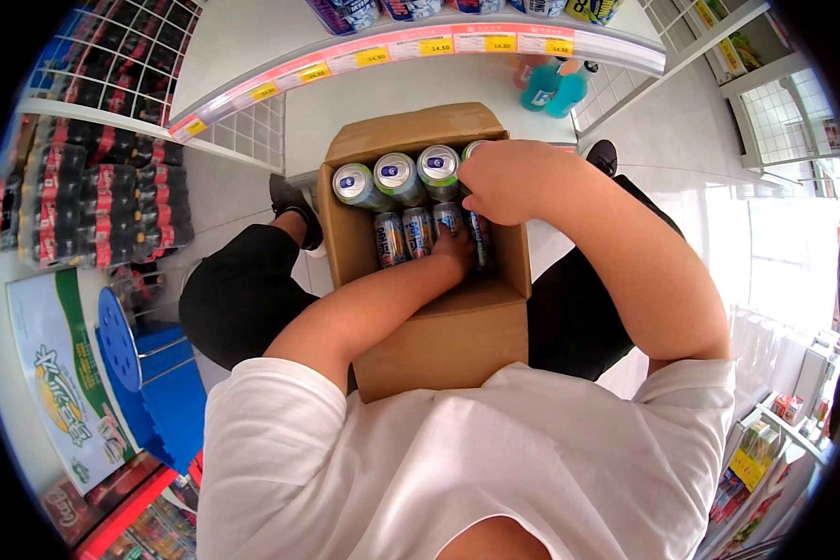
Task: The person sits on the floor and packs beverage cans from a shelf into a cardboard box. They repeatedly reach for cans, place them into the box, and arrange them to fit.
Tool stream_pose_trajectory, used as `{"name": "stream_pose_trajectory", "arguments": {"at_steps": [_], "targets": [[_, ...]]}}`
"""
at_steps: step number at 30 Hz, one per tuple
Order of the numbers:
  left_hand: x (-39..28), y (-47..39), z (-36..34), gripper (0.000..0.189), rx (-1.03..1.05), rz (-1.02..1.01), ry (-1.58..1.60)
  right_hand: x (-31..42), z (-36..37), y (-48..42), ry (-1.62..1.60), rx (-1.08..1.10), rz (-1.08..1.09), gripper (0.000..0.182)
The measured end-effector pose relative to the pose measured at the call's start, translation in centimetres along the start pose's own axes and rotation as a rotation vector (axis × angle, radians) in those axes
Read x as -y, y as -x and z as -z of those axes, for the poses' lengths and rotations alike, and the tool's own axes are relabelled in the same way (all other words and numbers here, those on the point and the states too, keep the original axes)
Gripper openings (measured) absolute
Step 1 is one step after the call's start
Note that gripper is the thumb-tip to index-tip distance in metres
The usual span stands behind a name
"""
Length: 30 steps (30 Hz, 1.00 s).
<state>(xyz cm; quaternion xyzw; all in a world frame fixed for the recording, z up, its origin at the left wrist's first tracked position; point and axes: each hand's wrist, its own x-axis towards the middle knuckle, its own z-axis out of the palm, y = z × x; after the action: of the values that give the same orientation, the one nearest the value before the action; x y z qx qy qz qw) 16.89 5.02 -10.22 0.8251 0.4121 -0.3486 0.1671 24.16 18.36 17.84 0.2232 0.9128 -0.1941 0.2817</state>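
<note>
An open cardboard box stands between my legs, its flaps folded out. Along its far side is a row of drink cans with silver tops, among them a left-end can and a middle can. Nearer to me, patterned cans show their printed sides. My right hand grips the can at the far right corner and covers most of it. Inside the box, my left hand rests its fingers on the nearer cans at the right; its grip is partly hidden.
A white shelf with price tags and several drinks runs above the box. Blue bottles stand on the lower shelf. Wrapped dark bottles are stacked at left, near a blue stool. Wire side panels flank the shelf.
</note>
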Motion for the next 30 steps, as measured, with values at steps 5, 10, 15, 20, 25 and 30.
{"name": "stream_pose_trajectory", "arguments": {"at_steps": [5, 10, 15, 20, 25, 30], "targets": [[0.7, -1.2, 1.4, 0.047, 0.061, -0.018, 0.079, 0.2, -1.9, -1.3, 0.053, 0.047, 0.0, 0.025], [0.0, -6.2, -8.3, 0.059, -0.187, 0.093, 0.053, 2.5, -3.5, -3.1, 0.101, 0.147, 0.026, 0.023], [0.2, -5.3, -4.5, 0.059, -0.031, 0.08, 0.141, 2.6, -4.1, -3.9, 0.098, 0.105, 0.03, 0.025], [0.5, -4.4, -2.0, 0.059, 0.098, 0.101, 0.251, 3.0, -1.6, -2.9, -0.037, -0.027, 0.179, 0.024], [0.7, -5.2, -0.3, 0.059, 0.146, 0.086, 0.328, 4.8, 3.1, -0.3, -0.428, -0.694, 0.583, 0.011], [1.9, -5.4, -0.6, 0.059, 0.164, 0.091, 0.41, 6.5, 13.9, -3.1, 0.095, -1.508, 0.658, 0.019]]}}
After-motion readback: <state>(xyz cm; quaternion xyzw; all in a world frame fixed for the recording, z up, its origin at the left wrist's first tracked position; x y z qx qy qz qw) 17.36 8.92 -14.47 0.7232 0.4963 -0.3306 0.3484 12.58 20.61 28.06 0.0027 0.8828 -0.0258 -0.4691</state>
